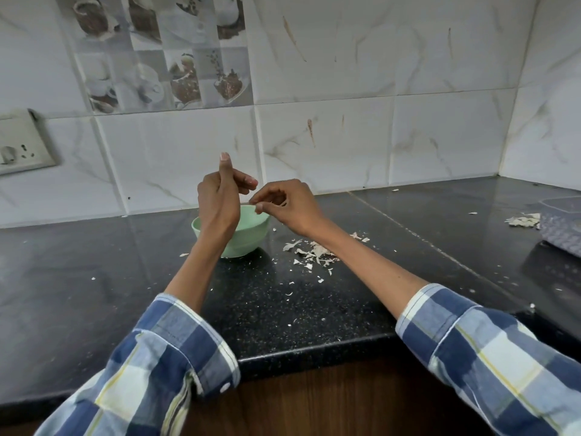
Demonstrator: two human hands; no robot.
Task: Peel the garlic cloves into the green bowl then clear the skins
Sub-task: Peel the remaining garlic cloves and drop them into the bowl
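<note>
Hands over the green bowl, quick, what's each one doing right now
Left hand: fingers curled, thumb up; whether it holds anything cannot be told.
Right hand: fingertips pinch something small and pale, too small to identify.

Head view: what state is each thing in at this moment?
green bowl: upright on the counter, contents hidden.
left hand: raised over the bowl, thumb up, fingers curled.
right hand: fingertips pinching something small, too small to name.
garlic skins: loose pile right of the bowl.
</note>
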